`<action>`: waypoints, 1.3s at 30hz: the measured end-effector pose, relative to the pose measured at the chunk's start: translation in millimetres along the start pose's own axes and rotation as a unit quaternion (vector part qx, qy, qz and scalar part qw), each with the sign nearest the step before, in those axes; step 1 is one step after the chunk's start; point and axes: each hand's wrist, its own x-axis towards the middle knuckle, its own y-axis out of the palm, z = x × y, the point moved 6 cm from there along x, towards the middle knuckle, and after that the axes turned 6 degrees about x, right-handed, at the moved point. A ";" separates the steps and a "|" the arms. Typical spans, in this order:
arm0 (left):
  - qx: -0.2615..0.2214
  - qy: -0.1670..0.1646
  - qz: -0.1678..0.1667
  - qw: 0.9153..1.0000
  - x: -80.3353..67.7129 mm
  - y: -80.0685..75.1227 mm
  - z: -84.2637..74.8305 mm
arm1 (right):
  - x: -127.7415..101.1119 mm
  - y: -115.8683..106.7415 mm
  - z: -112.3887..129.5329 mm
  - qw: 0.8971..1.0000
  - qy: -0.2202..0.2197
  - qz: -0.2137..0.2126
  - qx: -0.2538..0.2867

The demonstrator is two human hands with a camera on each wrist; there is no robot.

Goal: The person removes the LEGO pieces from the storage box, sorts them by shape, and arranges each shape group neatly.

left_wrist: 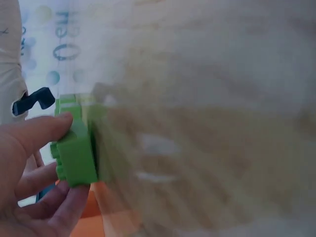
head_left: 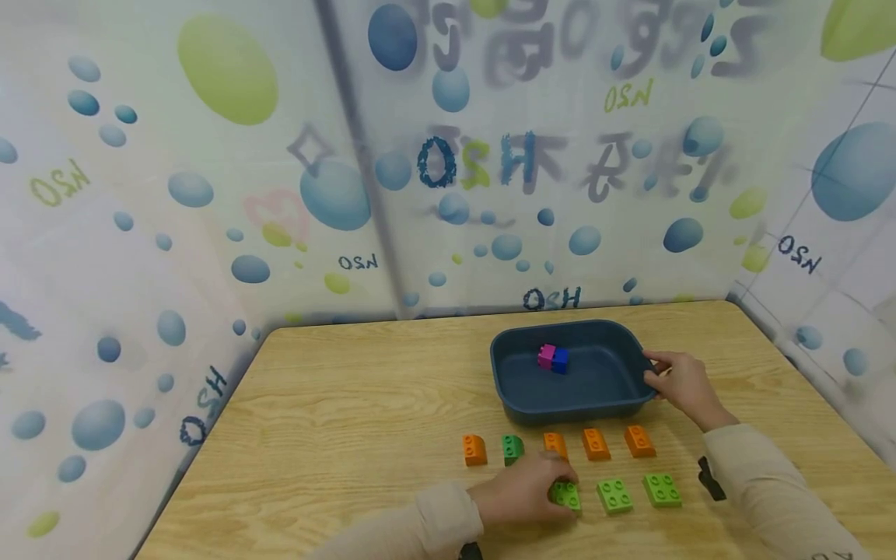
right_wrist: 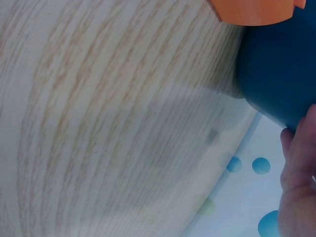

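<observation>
the printed sheets behind the worktop carry mirrored "h2o" lettering among blue and green bubbles; the larger characters are too blurred to read. the left hand pinches a light green brick between thumb and fingers, at the left end of the near row on the worktop. the right hand grips the right rim of the dark blue tray, which holds a pink brick touching a blue brick. orange bricks lie between tray and green row.
</observation>
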 end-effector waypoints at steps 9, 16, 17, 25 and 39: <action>0.005 -0.035 0.004 0.999 -0.8 3.1 0.9 | 0.8 0.7 -0.9 1.000 0.007 -0.001 -0.005; -0.010 -0.045 0.007 0.999 -5.6 4.9 3.2 | -0.5 0.7 0.2 1.000 0.005 0.001 -0.003; -0.011 -0.045 0.007 0.999 -6.4 4.8 3.5 | -0.5 0.6 0.1 1.000 0.005 0.002 -0.003; -0.026 -0.045 0.006 0.999 -8.3 4.1 4.4 | 0.0 -0.2 0.5 1.000 0.006 0.003 -0.005; -0.025 -0.040 -0.010 0.999 -12.2 -6.3 -0.4 | 0.5 0.1 -0.5 1.000 0.006 0.004 -0.003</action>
